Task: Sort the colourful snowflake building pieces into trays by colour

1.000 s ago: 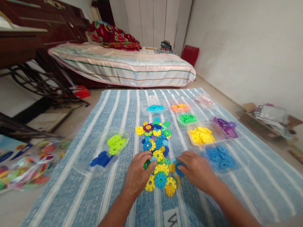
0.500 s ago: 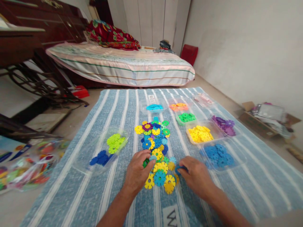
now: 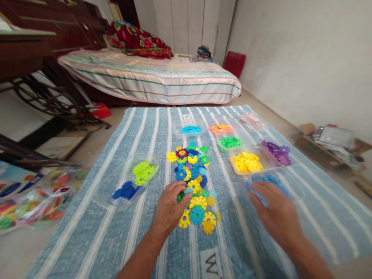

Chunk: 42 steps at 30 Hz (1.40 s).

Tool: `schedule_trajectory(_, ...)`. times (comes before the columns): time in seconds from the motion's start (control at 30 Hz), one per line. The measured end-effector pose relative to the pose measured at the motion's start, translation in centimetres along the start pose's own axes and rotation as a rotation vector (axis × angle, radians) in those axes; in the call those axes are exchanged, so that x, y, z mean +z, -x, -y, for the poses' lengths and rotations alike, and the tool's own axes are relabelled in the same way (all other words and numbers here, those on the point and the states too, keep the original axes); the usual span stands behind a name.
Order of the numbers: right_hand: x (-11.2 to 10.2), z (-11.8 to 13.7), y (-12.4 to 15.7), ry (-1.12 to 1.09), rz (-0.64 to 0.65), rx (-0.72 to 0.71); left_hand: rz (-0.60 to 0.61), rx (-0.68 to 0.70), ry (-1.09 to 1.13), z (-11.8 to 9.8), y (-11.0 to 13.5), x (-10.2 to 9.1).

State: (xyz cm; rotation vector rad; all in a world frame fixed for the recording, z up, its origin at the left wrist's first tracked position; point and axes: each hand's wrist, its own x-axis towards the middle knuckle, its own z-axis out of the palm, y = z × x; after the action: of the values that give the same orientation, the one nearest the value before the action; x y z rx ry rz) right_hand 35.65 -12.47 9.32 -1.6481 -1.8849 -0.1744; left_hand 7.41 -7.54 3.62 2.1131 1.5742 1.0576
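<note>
Slotted plastic snowflake discs, mostly yellow, blue and green, are linked into a long assembly point(image 3: 197, 203) lying on the striped cloth. My left hand point(image 3: 172, 205) is closed on its left edge, thumb and fingers around a dark green disc point(image 3: 180, 197). My right hand point(image 3: 276, 211) is over the front of a clear tray with blue discs point(image 3: 273, 179) at the right. Its fingers are closed on a blue disc point(image 3: 260, 195); motion blurs it and the hand hides part of the tray.
Beyond my right hand stand containers of yellow discs point(image 3: 247, 162), purple discs point(image 3: 277, 152), green discs point(image 3: 231, 142), orange discs point(image 3: 220, 129) and light blue discs point(image 3: 191, 129). At left, another tray holds lime discs point(image 3: 143, 172) and dark blue discs point(image 3: 125, 190). A bed point(image 3: 151, 83) stands behind.
My right hand has moved right with the blue disc, from beside the assembly to the blue discs' tray. My left hand keeps its hold on the assembly.
</note>
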Motion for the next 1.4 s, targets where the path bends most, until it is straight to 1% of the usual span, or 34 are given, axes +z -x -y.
schedule_trajectory(0.07,1.9,2.7,1.0,-0.146,0.092,-0.086,-0.002,-0.009,-0.003,0.0,0.0,0.0)
schedule_trajectory(0.13,3.6,5.3,1.8,-0.233,0.185,-0.162,-0.004,-0.015,-0.006,0.0,0.1,0.1)
schedule_trajectory(0.2,5.0,7.2,2.3,-0.258,0.246,-0.215,-0.004,-0.014,-0.005,0.0,0.1,0.1)
schedule_trajectory(0.27,5.9,8.3,2.6,-0.239,0.280,-0.240,-0.002,-0.008,-0.003,0.0,0.1,0.1)
schedule_trajectory(0.4,6.8,8.9,3.0,-0.218,0.320,-0.258,0.000,-0.004,-0.011,0.0,0.2,0.2)
schedule_trajectory(0.57,7.2,8.7,3.7,-0.270,0.239,-0.250,-0.008,0.002,0.003,0.0,0.2,0.2)
schedule_trajectory(0.7,7.5,8.5,3.8,-0.389,0.218,-0.226,-0.004,-0.004,0.005,0.0,0.2,0.1)
schedule_trajectory(0.8,7.5,8.4,3.5,-0.487,0.223,-0.158,-0.008,-0.014,0.011,-0.1,0.2,0.1)
schedule_trajectory(0.9,7.1,8.2,2.9,-0.605,0.256,-0.040,-0.011,-0.014,0.015,-0.1,0.2,0.1)
schedule_trajectory(1.07,6.0,7.8,1.5,-0.902,0.352,0.253,-0.013,-0.007,0.012,0.1,0.2,0.2)
schedule_trajectory(1.17,5.7,7.4,0.7,-1.069,0.374,0.459,-0.010,-0.009,0.004,0.0,0.1,0.2)
schedule_trajectory(1.27,5.8,7.0,0.0,-1.177,0.379,0.657,-0.009,-0.005,0.006,-0.1,0.1,0.0)
schedule_trajectory(1.33,6.0,6.8,-0.4,-1.192,0.376,0.708,-0.012,-0.006,0.003,-0.2,0.2,-0.1)
schedule_trajectory(1.4,6.4,6.7,-0.9,-1.166,0.383,0.697,-0.017,-0.009,-0.005,-0.2,0.3,-0.2)
